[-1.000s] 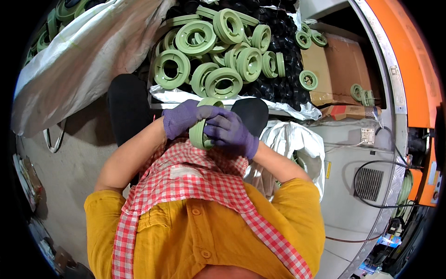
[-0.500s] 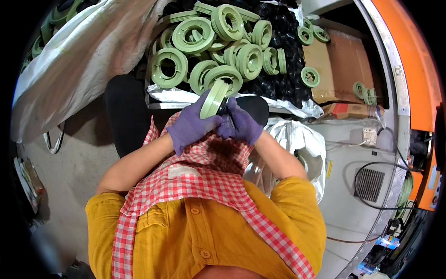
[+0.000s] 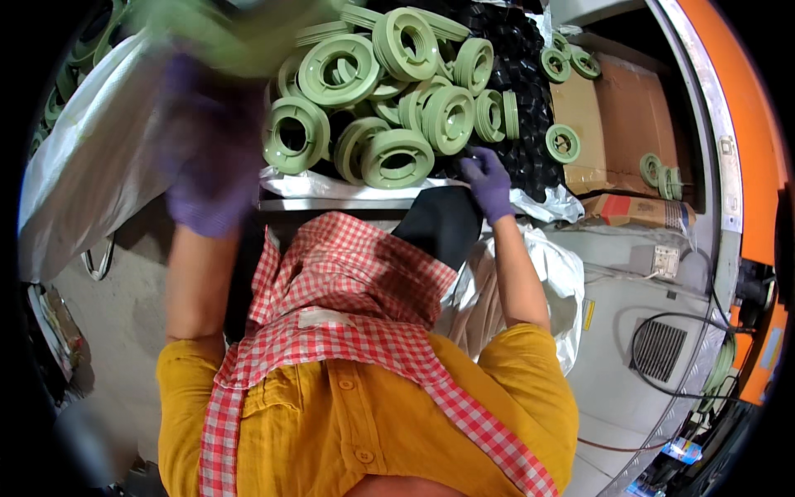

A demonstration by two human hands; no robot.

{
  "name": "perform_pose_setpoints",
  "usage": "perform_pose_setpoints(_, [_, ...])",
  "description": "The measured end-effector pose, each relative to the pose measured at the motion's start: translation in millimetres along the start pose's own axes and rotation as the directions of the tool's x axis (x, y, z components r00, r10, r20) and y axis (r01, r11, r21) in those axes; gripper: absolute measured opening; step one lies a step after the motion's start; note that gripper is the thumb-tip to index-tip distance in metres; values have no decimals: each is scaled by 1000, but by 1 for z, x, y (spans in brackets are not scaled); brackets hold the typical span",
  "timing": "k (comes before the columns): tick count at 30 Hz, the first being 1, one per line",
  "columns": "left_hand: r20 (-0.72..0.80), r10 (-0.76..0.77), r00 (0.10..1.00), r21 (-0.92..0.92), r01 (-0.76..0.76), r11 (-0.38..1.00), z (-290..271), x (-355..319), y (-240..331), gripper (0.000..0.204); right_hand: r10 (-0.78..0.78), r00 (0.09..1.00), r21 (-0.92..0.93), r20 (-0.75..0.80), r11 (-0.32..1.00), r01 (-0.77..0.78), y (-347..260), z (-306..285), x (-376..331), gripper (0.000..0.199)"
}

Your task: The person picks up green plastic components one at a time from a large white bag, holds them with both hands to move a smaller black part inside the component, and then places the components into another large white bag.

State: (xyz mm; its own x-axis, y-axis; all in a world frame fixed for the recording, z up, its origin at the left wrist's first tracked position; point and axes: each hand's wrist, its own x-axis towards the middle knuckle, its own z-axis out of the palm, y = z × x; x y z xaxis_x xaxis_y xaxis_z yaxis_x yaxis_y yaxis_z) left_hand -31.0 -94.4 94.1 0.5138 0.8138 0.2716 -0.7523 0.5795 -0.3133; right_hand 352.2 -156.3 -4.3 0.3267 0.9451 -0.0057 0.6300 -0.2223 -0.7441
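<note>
My gloved left hand (image 3: pixel 207 141) is raised at the upper left, smeared by motion. Beyond its fingers is a blurred pale green plastic ring (image 3: pixel 248 37), which the hand appears to grip. At the near edge of a heap of black plastic parts (image 3: pixel 505 83) is my gloved right hand (image 3: pixel 490 184), its fingers closed. Something dark shows at those fingertips, too small to make out. Several threaded green rings (image 3: pixel 399 159) lie piled just left of the black parts, some on edge and some flat.
A white woven sack (image 3: pixel 91 174) hangs at the left, with more green rings behind it. Cardboard (image 3: pixel 580 124) at the right carries a few loose rings. A white plastic bag (image 3: pixel 555 290) sits beside my right forearm, next to a grey machine panel (image 3: pixel 613 348).
My hands have parted from the lap. The left has swept up and left with the green ring; the right has moved right and forward to the black parts.
</note>
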Motion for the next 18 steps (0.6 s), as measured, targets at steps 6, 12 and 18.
perform_pose_setpoints(6, [490,-278,826,161,-399,-903,-10,122,-28,32,421,854,-574,305,797,-188,132,8,51,52])
perform_pose_setpoints(12, [7,-272,962,-261,-261,-929,-121,165,-24,34,414,757,-653,506,757,23,102,18,58,52])
perform_pose_setpoints(18, [114,-79,990,-65,-72,-995,-99,155,-26,44,274,955,-599,116,786,-153,105,13,46,54])
